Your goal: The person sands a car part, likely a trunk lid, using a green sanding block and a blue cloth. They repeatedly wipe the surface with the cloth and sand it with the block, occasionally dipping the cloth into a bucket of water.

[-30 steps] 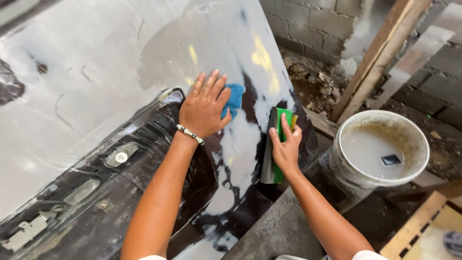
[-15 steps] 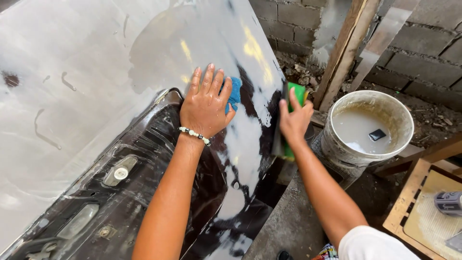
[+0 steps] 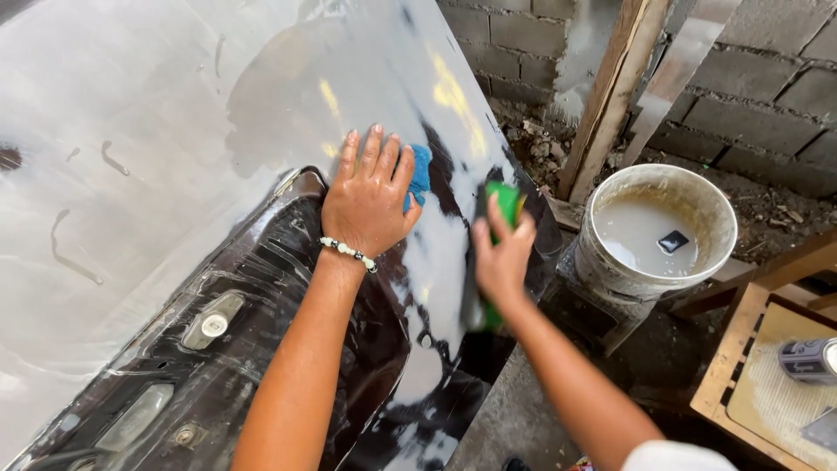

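My left hand (image 3: 370, 196) lies flat, fingers spread, on a wet grey-and-black car body panel (image 3: 174, 113), pressing a blue cloth (image 3: 420, 173) that peeks out under the fingers. A bead bracelet (image 3: 349, 253) circles that wrist. My right hand (image 3: 501, 257) grips a green sanding block with a dark underside (image 3: 504, 202) and holds it against the panel's right edge. The lower part of the block is hidden behind the hand.
A white bucket (image 3: 656, 234) of cloudy water with a dark piece floating in it stands right of the panel. Behind it lean wooden planks (image 3: 610, 96) against a grey block wall. A wooden tray with a can (image 3: 806, 359) sits at the lower right.
My right hand has slid the green block up and along the panel's right edge. The view has shifted slightly; the left hand stays pressed on the blue cloth.
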